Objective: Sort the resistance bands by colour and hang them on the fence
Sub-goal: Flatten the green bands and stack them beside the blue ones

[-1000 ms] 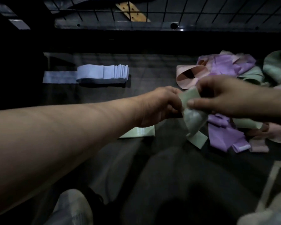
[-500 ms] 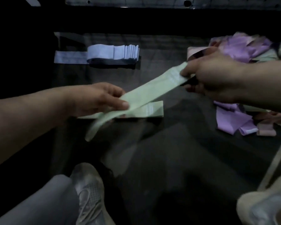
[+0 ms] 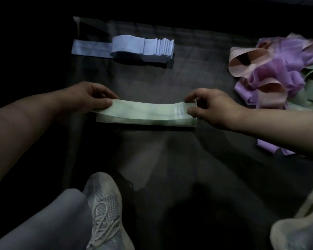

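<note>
The green band (image 3: 145, 110) is no longer the crumpled wad it was a second ago beside the mixed pile (image 3: 271, 73), nor the slanted strip held up in the air half a second ago. It now lies pulled out flat and level between both hands. It sits directly over the green stack (image 3: 145, 121) on the dark floor mat (image 3: 197, 69), its edges nearly matching the layers beneath.

The left hand (image 3: 90, 98) pinches the left end, its fingers (image 3: 105, 102) clamped on the band. The right hand (image 3: 211, 107) pinches the right end between thumb and forefinger.

The sorting step for this band looks almost done — letting go should leave it on its own colour. The pale blue stack (image 3: 143, 48) lies farther back, well apart. The pile on the right holds purple, pink and green bands tangled together, so much sorting appears to remain. The fence is out of view here, and hanging has probably not begun.
</note>
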`<state>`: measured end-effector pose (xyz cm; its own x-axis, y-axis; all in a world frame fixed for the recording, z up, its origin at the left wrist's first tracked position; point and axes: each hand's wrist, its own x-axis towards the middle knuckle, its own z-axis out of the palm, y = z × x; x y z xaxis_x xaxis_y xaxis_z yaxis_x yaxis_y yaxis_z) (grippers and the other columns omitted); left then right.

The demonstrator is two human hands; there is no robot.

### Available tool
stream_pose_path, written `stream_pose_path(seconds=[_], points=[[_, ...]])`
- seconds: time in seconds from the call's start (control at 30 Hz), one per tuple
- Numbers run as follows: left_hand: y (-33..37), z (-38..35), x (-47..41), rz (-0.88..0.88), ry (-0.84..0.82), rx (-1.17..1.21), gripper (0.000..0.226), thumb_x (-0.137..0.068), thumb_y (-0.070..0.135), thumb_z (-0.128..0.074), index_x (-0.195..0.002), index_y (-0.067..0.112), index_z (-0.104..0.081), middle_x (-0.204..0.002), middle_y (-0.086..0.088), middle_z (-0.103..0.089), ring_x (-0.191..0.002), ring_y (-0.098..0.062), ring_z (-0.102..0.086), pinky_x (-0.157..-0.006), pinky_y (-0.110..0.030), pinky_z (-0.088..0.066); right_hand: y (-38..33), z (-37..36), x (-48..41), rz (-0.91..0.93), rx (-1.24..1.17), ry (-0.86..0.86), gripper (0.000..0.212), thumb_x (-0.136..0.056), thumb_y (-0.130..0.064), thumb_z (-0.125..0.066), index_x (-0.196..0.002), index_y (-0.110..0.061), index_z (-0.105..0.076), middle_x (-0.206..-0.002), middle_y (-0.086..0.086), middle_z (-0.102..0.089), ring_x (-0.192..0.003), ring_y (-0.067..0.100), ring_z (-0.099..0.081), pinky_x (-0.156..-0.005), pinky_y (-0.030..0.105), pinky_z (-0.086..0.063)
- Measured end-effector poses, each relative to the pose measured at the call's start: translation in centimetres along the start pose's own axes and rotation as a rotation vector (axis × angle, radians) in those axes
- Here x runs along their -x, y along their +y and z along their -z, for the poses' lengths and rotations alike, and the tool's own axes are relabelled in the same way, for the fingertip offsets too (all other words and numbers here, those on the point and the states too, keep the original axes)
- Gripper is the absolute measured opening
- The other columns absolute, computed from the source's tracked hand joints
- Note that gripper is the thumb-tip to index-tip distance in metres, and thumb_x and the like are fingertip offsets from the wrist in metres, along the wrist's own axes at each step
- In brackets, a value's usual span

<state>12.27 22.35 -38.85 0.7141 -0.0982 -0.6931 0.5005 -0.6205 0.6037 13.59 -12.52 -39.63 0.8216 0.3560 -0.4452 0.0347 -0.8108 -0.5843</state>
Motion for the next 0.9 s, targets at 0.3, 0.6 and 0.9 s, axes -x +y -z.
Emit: stream_pose_path(seconds=[0.3, 0.6, 0.9], points=[[-1.3, -1.6, 0.3, -0.261, 0.116, -0.475, 0.053, -0.066, 0.021, -0.091, -0.114, 0.023, -0.069, -0.102, 0.0, -0.059, -0.093, -0.016, -0.061, -0.087, -0.027, -0.047, 0.1, 0.0, -0.1, 0.007, 0.182, -0.038, 0.058, -0.074, -0.032, -0.084, -0.126, -0.018, -0.062, -0.11, 0.001, -0.063, -0.098, 0.017, -0.06, -0.084, 0.021, -0.042], [-2.2, -3.3, 0.7, -0.379, 0.204, -0.798, 0.058, -0.068, 0.051, -0.079, -0.118, 0.026, -0.068, -0.108, -0.002, -0.057, -0.095, -0.026, -0.061, -0.087, -0.039, -0.048, 0.4, -1.6, 0.9, 0.12, 0.313, -0.085, 0.05, -0.076, -0.037, -0.075, -0.119, -0.016, -0.058, -0.106, 0.003, -0.047, -0.103, 0.025, -0.053, -0.09, 0.034, -0.047], [-3.4, -4.2, -0.1, -0.416, 0.242, -0.936, 0.066, -0.067, 0.046, -0.085, -0.125, 0.02, -0.064, -0.121, -0.009, -0.057, -0.107, -0.032, -0.057, -0.094, -0.043, -0.038, 1.4, -2.3, 0.6, 0.131, 0.46, -0.12, 0.073, -0.074, -0.046, -0.079, -0.134, -0.016, -0.05, -0.137, 0.008, -0.038, -0.125, 0.03, -0.037, -0.106, 0.041, -0.037]])
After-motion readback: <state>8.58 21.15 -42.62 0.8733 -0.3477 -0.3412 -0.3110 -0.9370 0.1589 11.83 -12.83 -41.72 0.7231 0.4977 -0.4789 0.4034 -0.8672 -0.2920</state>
